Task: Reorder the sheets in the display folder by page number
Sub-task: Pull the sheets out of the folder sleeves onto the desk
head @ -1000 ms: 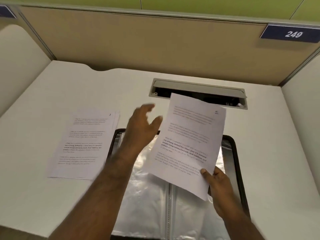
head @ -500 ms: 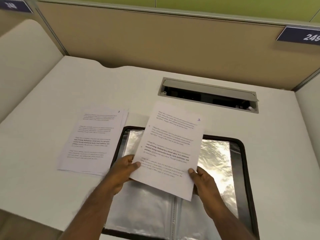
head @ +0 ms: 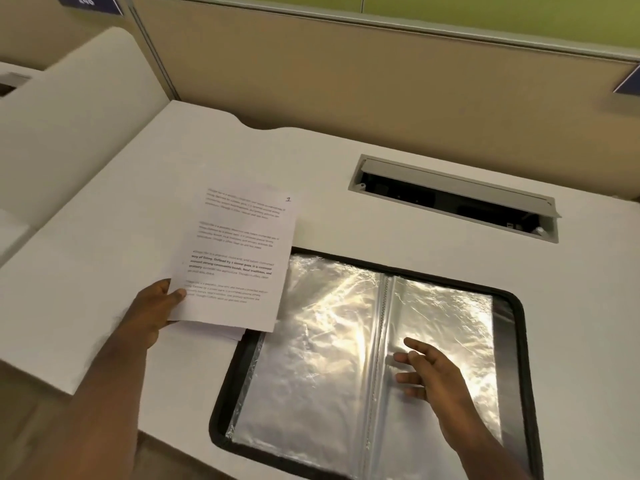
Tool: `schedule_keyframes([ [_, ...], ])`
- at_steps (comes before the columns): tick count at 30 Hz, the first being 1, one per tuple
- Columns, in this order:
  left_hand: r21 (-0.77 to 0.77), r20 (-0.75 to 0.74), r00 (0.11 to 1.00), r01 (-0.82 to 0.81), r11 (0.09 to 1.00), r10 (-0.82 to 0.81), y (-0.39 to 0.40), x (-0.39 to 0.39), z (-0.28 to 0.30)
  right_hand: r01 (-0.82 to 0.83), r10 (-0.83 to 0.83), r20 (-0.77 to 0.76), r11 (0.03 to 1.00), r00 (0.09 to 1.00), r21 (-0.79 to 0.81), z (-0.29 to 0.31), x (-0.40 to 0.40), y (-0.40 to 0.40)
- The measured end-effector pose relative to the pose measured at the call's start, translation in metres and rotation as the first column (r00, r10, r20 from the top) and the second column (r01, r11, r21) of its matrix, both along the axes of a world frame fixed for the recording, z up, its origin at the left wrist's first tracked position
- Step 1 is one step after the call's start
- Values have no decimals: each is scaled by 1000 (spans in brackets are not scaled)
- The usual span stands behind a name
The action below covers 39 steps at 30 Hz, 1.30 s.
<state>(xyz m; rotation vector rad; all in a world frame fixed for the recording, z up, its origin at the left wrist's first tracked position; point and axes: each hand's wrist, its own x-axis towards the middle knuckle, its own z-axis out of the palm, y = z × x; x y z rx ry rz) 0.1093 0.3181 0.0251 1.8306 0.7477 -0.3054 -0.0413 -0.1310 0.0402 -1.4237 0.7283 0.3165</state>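
From the head view, your right hand (head: 427,370) has let go of the sheet (head: 239,258) and now hovers, fingers loose, over the display folder (head: 346,341), whose sleeves look empty. Your left hand (head: 157,311) pinches the sheet's lower left edge above the stack (head: 221,332) on the desk (head: 138,202). Paper is light and floppy; support it near an edge.

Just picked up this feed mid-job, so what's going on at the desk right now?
A person is sorting printed sheets for an open display folder lying on the white desk. The left hand pinches a sheet marked 1 by its lower left edge, above a small stack of papers beside the folder. The right hand hovers open over the folder's clear sleeves, which look empty.
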Motion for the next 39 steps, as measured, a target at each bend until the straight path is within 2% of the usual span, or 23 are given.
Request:
schedule_keyframes([
  [6,120,-68,997,-22,993,30,36,10,-22,-9,9,-8,1000,1000,-19,-2,-4,-1],
  [15,380,-110,990,119,917,-82,47,37,-36,-7,6,-14,999,1000,-33,-2,-4,0],
  [17,469,-129,987,147,871,-97,46,40,-38,-2,1,-14,999,1000,-35,-2,-4,-1],
  [19,610,-139,987,149,778,-80,38,40,-35,3,-3,-17,999,1000,-37,-3,-5,-3],
  [21,704,-84,994,104,702,-63,20,37,-26,7,-8,-18,999,1000,-45,-4,-6,-6],
  [23,728,29,987,86,681,-156,-5,30,-21,11,-12,-14,998,1000,-55,-3,-8,-10],
  [25,693,170,932,118,711,-320,-34,15,-21,16,-17,-10,998,1000,-64,-3,-12,-14],
  [27,660,254,825,233,714,-504,-69,-9,-25,29,-29,-7,996,1000,-79,-2,-15,-17],
  [30,652,180,645,487,581,-743,-127,-49,-31,42,-43,-9,994,999,-97,-3,-20,-23],
  [33,732,37,465,590,341,-884,-163,-63,-48,39,-40,-12,993,999,-109,-3,-24,-26],
  [34,749,-46,458,604,272,-888,-168,-62,-52,40,-41,-11,993,999,-110,-4,-26,-27],
  [36,786,-201,503,595,168,-840,-178,-53,-51,45,-46,-6,993,999,-111,-4,-29,-30],
  [38,834,-264,542,544,94,-798,-186,-48,-46,52,-52,0,992,999,-113,-3,-32,-33],
  [39,853,-233,549,512,102,-803,-187,-46,-43,57,-58,0,992,998,-115,-3,-33,-36],
])
